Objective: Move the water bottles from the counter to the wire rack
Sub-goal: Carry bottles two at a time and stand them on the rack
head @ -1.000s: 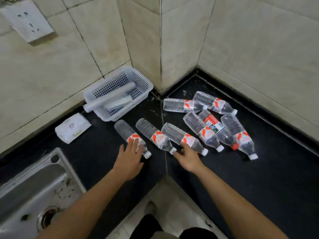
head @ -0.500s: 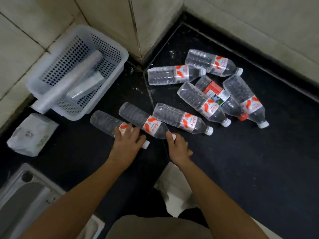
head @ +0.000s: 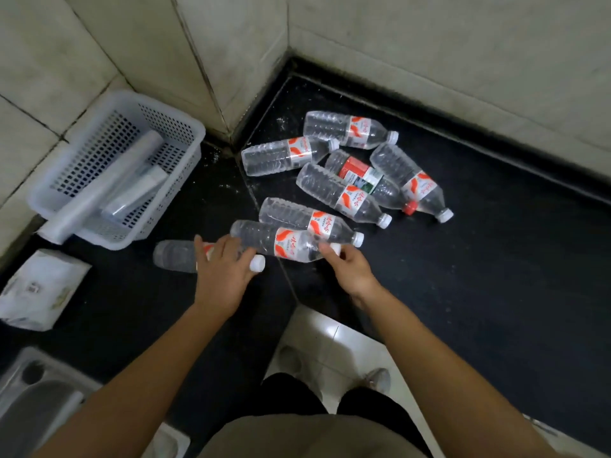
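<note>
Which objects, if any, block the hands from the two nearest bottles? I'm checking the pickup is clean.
Nothing visible does. The left hand already lies over the leftmost bottle, and the right hand touches the cap end of the next bottle.

- Water bottles (head: 334, 190): clear, ribbed plastic with a glossy sheen; smooth printed labels; white plastic caps, one red.
- Counter (head: 496, 276): black, matt, faintly speckled surface.
- Basket (head: 109, 160): pale, perforated plastic, semi-matt.
- Wall tiles (head: 429, 54): off-white, dull glaze, stained, with dark grout.
- Sink (head: 29, 404): brushed metal, soft reflections.
- Packet (head: 36, 289): white, crinkled plastic wrap.
- Floor tile (head: 334, 338): white, glossy.
</note>
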`<state>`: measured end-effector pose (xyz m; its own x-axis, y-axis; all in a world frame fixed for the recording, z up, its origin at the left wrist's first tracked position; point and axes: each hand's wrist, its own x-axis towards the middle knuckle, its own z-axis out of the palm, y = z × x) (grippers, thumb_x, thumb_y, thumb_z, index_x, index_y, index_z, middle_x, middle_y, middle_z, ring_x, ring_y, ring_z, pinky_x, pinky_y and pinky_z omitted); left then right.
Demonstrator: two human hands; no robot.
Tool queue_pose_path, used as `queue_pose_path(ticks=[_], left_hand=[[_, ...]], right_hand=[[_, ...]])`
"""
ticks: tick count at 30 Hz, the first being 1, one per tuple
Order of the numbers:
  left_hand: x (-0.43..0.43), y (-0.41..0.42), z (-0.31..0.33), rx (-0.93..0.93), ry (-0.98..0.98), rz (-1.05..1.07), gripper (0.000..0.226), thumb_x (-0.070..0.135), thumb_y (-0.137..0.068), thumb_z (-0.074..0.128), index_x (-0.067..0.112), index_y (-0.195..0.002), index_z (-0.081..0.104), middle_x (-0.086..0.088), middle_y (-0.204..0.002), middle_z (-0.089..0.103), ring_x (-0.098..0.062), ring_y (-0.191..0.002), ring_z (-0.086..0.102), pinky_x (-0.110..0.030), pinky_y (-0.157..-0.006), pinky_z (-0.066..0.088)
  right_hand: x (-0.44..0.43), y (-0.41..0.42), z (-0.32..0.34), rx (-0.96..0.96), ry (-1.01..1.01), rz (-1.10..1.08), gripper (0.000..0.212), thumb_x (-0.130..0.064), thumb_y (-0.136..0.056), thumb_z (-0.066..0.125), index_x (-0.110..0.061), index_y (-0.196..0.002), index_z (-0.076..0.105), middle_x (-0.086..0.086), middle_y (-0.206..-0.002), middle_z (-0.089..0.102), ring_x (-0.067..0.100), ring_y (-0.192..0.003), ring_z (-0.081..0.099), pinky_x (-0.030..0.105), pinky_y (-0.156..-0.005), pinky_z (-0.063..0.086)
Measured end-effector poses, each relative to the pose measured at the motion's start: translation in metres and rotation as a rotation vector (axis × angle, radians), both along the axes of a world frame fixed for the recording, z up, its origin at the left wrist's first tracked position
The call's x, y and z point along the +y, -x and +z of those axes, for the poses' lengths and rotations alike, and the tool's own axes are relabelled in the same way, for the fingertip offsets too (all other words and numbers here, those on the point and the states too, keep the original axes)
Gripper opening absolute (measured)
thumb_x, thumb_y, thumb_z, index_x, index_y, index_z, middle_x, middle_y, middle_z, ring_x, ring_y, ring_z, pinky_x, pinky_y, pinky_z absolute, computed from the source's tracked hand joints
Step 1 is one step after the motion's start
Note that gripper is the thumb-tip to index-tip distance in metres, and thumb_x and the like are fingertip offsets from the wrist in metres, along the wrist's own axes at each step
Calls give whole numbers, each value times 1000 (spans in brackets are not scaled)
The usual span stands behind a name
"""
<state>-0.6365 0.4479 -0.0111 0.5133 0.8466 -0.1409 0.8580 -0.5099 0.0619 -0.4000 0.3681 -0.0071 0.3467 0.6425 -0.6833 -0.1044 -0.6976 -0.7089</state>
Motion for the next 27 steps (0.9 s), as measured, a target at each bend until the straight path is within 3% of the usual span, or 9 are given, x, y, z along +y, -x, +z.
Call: queue_pose_path(ticks=[2,4,5,7,12,16,20,24,27], left_hand=[[-1,-14,13,-185,26,5,35,31,-84,78,13,-113,68,-18,-130,64,-43,-131,53,-73,-111,21],[-3,-38,31,-385,129,26,40,41,-91,68,15,-121,63,-11,-130,64,-37,-126,57,-58,-108,38],[-4,-53,42,-480,179,39,40,46,-93,62,17,-120,61,-6,-120,67,-31,-114,62,-47,-95,48],[-8,-88,68,-641,238,133,35,46,-94,62,17,-113,58,3,-99,65,-20,-92,61,-35,-74,44],[-28,-162,93,-1015,621,444,22,33,-89,74,15,-99,65,-1,-94,70,-26,-97,68,-35,-76,53],[-65,-229,116,-1033,667,240,20,41,-84,77,24,-85,66,8,-81,69,-18,-83,66,-34,-71,52],[-105,-294,154,-945,591,-63,51,72,-66,72,28,-93,73,8,-88,70,-17,-86,67,-40,-79,54],[-158,-348,193,-927,512,-371,37,58,-74,79,29,-97,74,8,-89,64,-17,-86,62,-37,-78,49],[-209,-381,218,-965,539,-551,30,52,-77,79,26,-89,69,8,-87,63,-14,-81,59,-35,-73,46]], right_hand=[[-18,-32,20,-1,-73,-81,42,-41,-90,74,-7,-112,65,10,-111,73,18,-99,70,45,-97,58],[-35,-63,44,-40,-191,-130,30,-27,-91,75,-5,-109,65,18,-113,72,19,-97,70,42,-94,60],[-44,-78,56,-126,-221,-110,22,-24,-90,77,-10,-105,68,16,-111,72,19,-97,70,41,-94,59],[-62,-103,77,-276,-276,-55,17,-22,-85,82,-24,-98,72,4,-107,73,16,-98,68,39,-96,57],[-112,-139,113,-569,-264,37,30,-24,-78,88,-31,-103,72,-10,-102,73,13,-97,68,34,-94,55],[-173,-167,150,-763,-208,1,34,-25,-81,85,-23,-114,74,-5,-105,73,18,-95,62,36,-91,51],[-251,-186,190,-831,-250,-269,33,-32,-84,81,-27,-115,72,-8,-103,72,16,-98,63,33,-90,52],[-323,-188,220,-803,-415,-638,39,-44,-81,78,-34,-118,70,-5,-114,74,12,-107,71,35,-95,57],[-371,-188,237,-843,-473,-824,36,-27,-89,76,-34,-124,66,-3,-115,74,7,-105,71,24,-91,57]])
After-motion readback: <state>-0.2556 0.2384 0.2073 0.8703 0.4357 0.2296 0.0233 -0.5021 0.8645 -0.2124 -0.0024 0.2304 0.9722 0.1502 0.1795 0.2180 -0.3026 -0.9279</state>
